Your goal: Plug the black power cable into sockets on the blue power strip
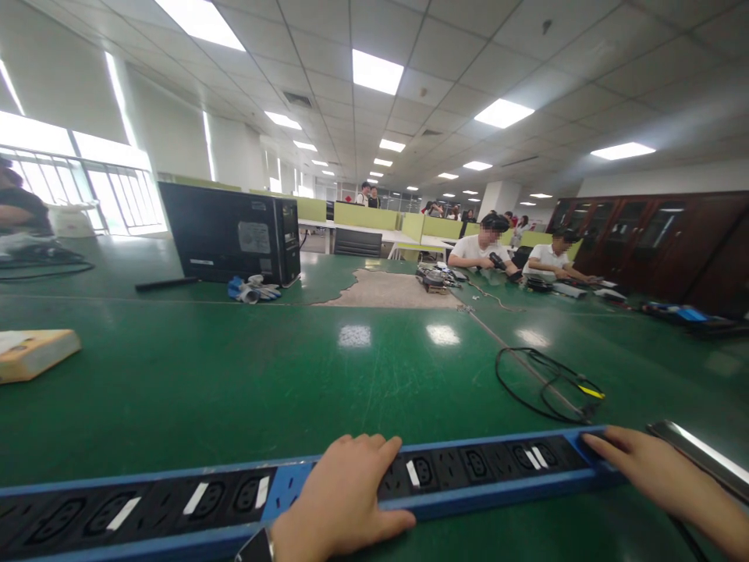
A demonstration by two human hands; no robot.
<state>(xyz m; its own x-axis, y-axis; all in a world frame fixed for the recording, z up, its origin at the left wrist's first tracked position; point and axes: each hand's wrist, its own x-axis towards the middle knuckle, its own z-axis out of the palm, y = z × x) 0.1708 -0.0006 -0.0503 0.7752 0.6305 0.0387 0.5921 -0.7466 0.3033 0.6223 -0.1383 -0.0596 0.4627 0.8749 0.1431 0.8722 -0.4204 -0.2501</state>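
Green-topped table (pixel 292 367), ceiling lights (pixel 378 72).

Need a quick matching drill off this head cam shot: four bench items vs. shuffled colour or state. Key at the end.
Column 1
1. Power strip
2. Computer case
3. Gloves
4. Cable on the right

Column 2
A. Blue and greyish white, bunched up
B. Loosely looped, with a yellow tag
C. Blue frame, white marks across some sockets
D. Black, with a pale squarish label on its broad side

Pairs: 1-C, 2-D, 3-A, 4-B
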